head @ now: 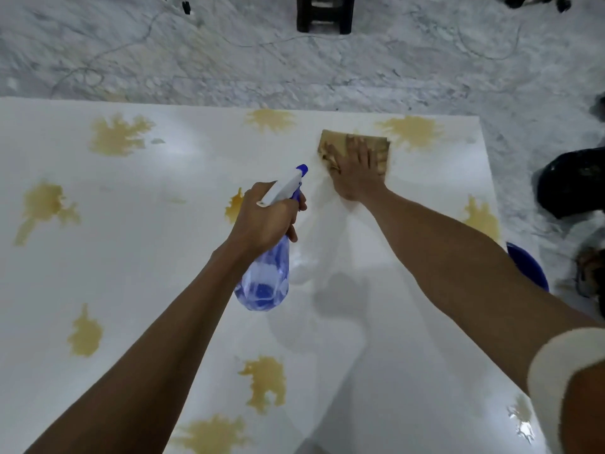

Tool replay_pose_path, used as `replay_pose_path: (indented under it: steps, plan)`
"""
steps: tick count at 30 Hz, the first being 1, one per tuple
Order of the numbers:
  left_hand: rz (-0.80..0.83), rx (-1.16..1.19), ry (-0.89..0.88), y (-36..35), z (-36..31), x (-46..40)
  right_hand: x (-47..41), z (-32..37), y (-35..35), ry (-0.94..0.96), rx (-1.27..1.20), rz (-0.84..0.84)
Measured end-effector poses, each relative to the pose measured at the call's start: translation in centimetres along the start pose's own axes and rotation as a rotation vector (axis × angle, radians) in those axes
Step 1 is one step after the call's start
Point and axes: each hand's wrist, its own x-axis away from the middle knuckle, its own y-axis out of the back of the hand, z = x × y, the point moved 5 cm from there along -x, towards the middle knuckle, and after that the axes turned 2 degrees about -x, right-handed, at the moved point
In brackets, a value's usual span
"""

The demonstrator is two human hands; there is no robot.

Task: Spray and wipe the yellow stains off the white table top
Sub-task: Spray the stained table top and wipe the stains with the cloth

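The white table top [163, 273] carries several yellow stains, among them one at the far left [116, 136], one at the far right [414, 131] and one near me [265, 381]. My left hand [268, 217] grips a blue spray bottle [265, 280] with a white trigger head, its nozzle aimed toward the far right. My right hand [355, 168] lies flat with fingers spread on a tan folded cloth [334, 140], pressing it on the table near the far edge. The cloth sits just left of the far right stain.
Marble floor [229, 54] lies beyond the table. A dark stool [325, 13] stands at the far middle. A black bag [571, 181] and a blue basin [528, 263] sit off the table's right edge. Thin cables run across the floor.
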Motion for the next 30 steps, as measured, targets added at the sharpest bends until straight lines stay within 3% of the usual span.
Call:
replay_pose_path:
  steps: [5, 10, 16, 22, 25, 30]
  plan:
    - [0.033, 0.023, 0.027, -0.2, 1.6, 0.8, 2.0, 0.4, -1.8, 0.038, 0.027, 0.056]
    - [0.046, 0.059, 0.066, -0.1, 3.8, 4.8, 9.6, 1.1, -5.7, 0.049, 0.061, 0.091]
    - [0.088, 0.020, 0.131, 0.2, 7.6, 13.4, 22.8, 3.5, -9.9, 0.074, 0.018, 0.126]
    - [0.165, -0.003, 0.197, 0.0, 11.5, 23.4, 39.3, 6.5, -14.8, 0.127, 0.025, 0.328]
    - [0.188, -0.014, 0.221, 0.0, 12.0, 26.7, 43.3, 8.0, -12.9, 0.006, -0.271, 0.395]
    - [0.165, -0.015, 0.155, 1.3, 10.2, 29.9, 45.6, 9.2, -6.5, -0.305, -1.200, 0.141]
